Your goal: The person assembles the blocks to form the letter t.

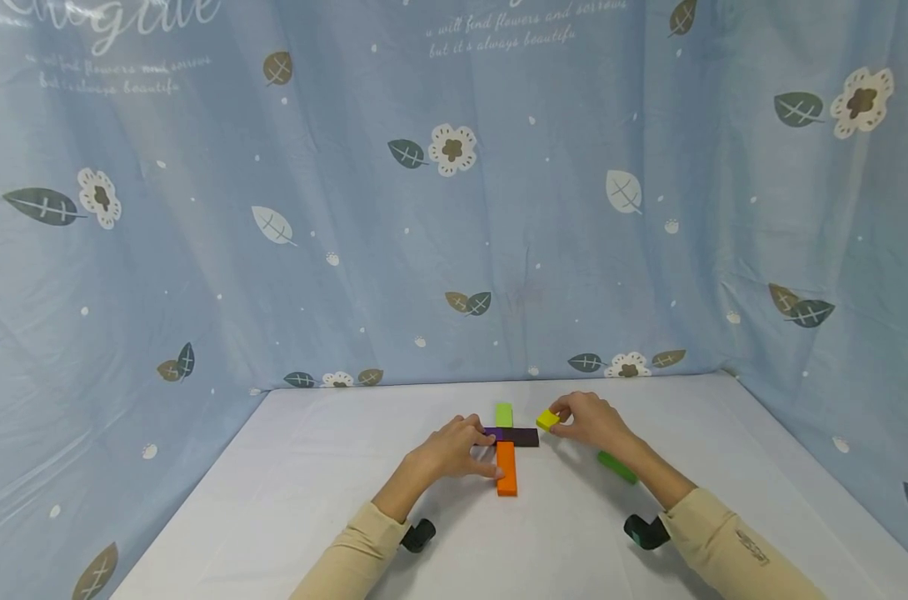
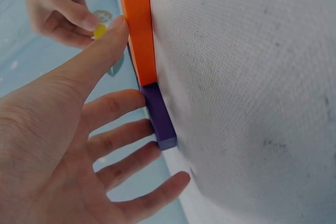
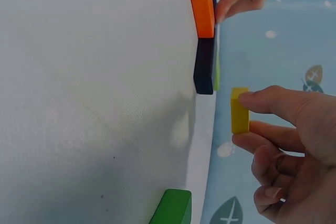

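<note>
My right hand [image 1: 591, 421] pinches a small yellow block [image 3: 240, 111] between thumb and fingertips, above the table and right of the cross-shaped group of blocks. In that group an orange block [image 1: 506, 469] points toward me. A purple block [image 2: 159, 115] and a dark, nearly black block [image 1: 521, 437] lie end to end across its far end. Behind them is a light green block [image 1: 504, 415]. My left hand [image 1: 448, 452] rests at the group with fingers spread and fairly straight, its thumb touching the orange block and its fingertips at the purple one.
A darker green block [image 1: 616, 467] lies under my right forearm on the white-covered table [image 1: 311, 500]. Black wrist cameras [image 1: 420, 535] hang beneath both wrists. A blue patterned curtain [image 1: 364, 250] stands around the table's back and sides.
</note>
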Demonstrator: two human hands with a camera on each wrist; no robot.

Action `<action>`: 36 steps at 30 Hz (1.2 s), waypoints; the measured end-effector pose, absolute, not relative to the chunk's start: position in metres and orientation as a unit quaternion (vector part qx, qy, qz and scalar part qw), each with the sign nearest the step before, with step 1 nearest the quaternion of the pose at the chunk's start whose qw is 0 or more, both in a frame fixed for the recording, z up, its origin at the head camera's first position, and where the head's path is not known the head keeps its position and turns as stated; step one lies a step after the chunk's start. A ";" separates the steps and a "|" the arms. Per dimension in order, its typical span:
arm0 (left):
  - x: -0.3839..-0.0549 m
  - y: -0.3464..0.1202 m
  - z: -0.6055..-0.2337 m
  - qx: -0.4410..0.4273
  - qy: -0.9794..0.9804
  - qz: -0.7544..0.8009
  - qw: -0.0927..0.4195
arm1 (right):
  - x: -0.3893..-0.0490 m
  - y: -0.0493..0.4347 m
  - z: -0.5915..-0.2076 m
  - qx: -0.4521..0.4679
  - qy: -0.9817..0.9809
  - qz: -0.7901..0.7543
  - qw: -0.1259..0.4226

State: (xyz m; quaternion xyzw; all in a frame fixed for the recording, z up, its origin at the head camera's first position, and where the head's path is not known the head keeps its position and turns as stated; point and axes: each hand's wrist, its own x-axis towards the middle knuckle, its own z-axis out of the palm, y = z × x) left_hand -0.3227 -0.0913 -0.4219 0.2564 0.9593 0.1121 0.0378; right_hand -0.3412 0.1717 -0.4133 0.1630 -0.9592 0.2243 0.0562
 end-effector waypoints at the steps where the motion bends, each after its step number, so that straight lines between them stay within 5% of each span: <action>1: -0.323 -0.091 -0.422 0.256 0.959 0.112 0.038 | -0.340 0.172 -0.413 0.164 -0.959 0.225 0.056; 36: -0.324 -0.091 -0.422 0.258 0.959 0.114 0.037 | -0.311 0.171 -0.410 0.196 -0.950 0.238 0.055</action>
